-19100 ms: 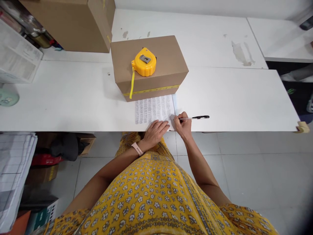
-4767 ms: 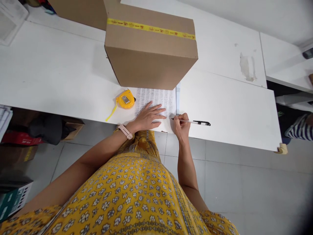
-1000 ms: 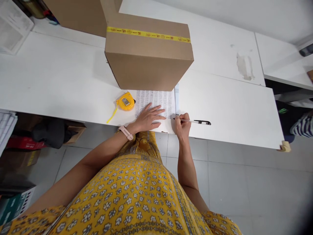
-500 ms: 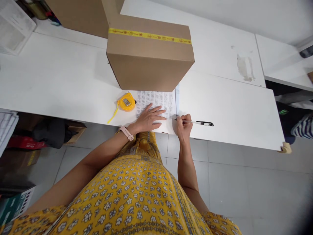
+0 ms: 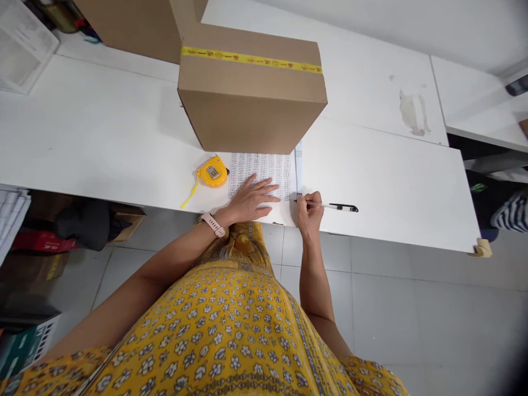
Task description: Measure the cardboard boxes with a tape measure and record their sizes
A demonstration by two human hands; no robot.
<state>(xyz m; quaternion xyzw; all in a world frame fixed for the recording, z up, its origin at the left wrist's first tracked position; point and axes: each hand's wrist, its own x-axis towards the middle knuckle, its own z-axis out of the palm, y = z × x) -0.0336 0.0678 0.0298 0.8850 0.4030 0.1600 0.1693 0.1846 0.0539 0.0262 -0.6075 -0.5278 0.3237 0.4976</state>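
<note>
As the flowery yellow clothes (image 5: 231, 330) filled the nearest part of the view, a pale pink band (image 5: 213, 224) sat around the left wrist. Past it, the left hand (image 5: 248, 201) lay flat with its fingers spread, holding nothing and resting on the paper (image 5: 264, 165). The right hand (image 5: 310, 213) was curled around a pen (image 5: 344, 208), pinching it close to the tip. The pen was clear with black ends, and it leaned over to the right. Its tip was by the paper's near right corner, but it was too small to tell if it touched. The paper lay on the white table (image 5: 388, 181), close to the front edge, and was full of rows of tiny marks. A light blue strip (image 5: 299, 159) ran along its right side. Just left of the paper was a yellow tape measure (image 5: 213, 171) with a yellow strap (image 5: 190, 195). Right behind the paper stood a big brown box (image 5: 256, 121), which hid the paper's far end. Yellow tape (image 5: 251, 59) with red marks went across its top. Farther back, on the left, was another brown box (image 5: 132, 27).
</note>
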